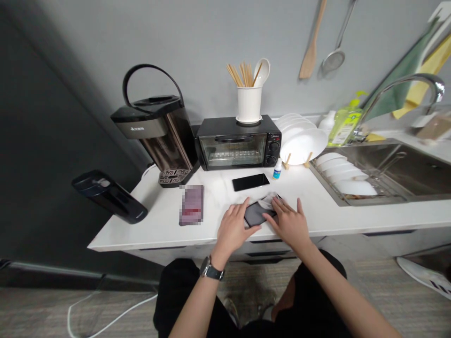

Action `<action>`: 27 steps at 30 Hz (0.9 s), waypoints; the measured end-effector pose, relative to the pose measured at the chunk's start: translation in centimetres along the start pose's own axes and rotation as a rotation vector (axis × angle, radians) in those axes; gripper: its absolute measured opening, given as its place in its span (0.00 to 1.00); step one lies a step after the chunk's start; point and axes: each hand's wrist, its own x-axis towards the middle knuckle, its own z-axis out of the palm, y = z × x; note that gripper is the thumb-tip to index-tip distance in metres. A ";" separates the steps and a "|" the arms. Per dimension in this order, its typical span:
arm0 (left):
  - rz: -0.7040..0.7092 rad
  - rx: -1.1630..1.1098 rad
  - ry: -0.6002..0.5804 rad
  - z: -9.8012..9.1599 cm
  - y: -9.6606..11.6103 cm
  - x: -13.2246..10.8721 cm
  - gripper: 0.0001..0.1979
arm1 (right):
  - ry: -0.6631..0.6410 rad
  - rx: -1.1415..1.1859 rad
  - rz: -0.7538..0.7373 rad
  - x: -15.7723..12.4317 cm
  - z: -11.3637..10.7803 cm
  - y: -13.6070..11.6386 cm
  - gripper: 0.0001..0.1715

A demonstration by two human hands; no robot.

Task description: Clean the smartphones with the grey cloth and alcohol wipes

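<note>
Grip: L hand (pixel 232 224) pinching dark slab (pixel 254 214) (phone-like, on my feed) by end, nr worktop (pixel 158 230) front; R hand (pixel 289 221) on white wipe (pixel 267 202) atop, pinch unclear. I'd keep L firm, R flat.

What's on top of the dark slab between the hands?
White cloth, right hand on it; left hand at left edge of slab. Slab surface beneath cloth and hands is covered.

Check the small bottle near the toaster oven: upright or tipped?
Upright: the small bottle stands on the counter, its white top pointing up.
</note>
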 end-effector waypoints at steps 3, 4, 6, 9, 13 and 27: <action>-0.003 0.002 -0.010 0.0 0.0 0.0 0.48 | -0.059 0.068 -0.137 0.1 -0.1 0.2 0.30; -0.003 -0.001 -0.012 0.0 0.0 0.0 0.47 | -0.085 0.092 -0.181 0.1 -0.2 0.2 0.29; -0.008 -0.007 -0.012 0.0 0.0 0.1 0.48 | -0.067 0.056 -0.118 0.0 -0.4 0.3 0.27; -0.018 -0.019 -0.015 -0.1 0.0 0.2 0.49 | -0.012 -0.036 0.001 -0.3 -0.5 0.1 0.30; -0.021 -0.019 -0.021 -0.2 0.1 0.1 0.48 | -0.043 0.040 -0.078 -0.2 -0.3 -0.1 0.29; -0.093 -0.185 0.040 -0.1 -0.4 0.9 0.34 | 0.130 0.405 0.132 0.1 -0.5 2.6 0.19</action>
